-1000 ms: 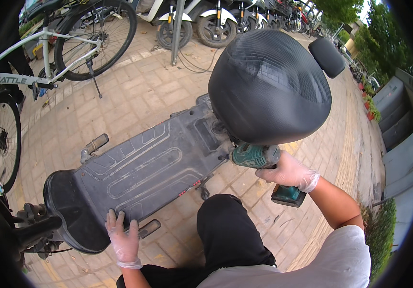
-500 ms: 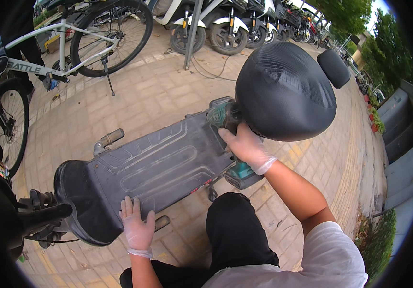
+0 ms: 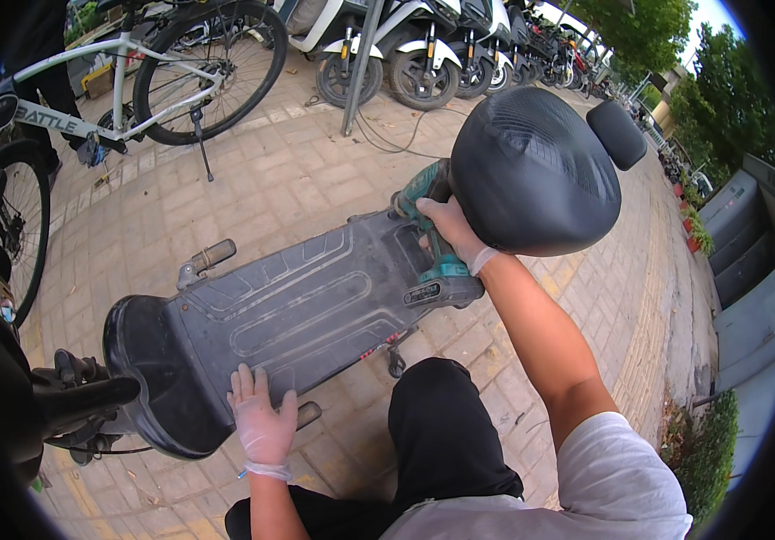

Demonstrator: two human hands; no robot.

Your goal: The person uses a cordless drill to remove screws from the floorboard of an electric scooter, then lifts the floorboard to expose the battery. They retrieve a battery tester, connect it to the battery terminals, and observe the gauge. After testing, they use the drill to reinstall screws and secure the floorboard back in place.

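A black electric scooter stands in front of me, its ribbed footboard (image 3: 302, 306) running from the lower left up to a rounded black seat (image 3: 536, 180). My right hand (image 3: 452, 229), in a clear glove, is closed round the grip of a teal and black cordless drill (image 3: 447, 267). The drill's head lies by the far end of the footboard, just left of the seat, and its battery points toward me. What its tip touches cannot be made out. My left hand (image 3: 263, 421), gloved too, rests flat with spread fingers on the near edge of the footboard.
Folding footpegs (image 3: 207, 261) stick out on both sides of the scooter. A white bicycle (image 3: 122, 99) stands at the far left, with a person's dark-clothed legs behind it. Parked scooters (image 3: 423, 67) line the back beside a metal pole (image 3: 363, 72). Grey cabinets (image 3: 747, 261) stand at the right.
My right hand has raised and turned the drill, so its body and battery now show above the end of the footboard. My left hand stays in nearly the same place.
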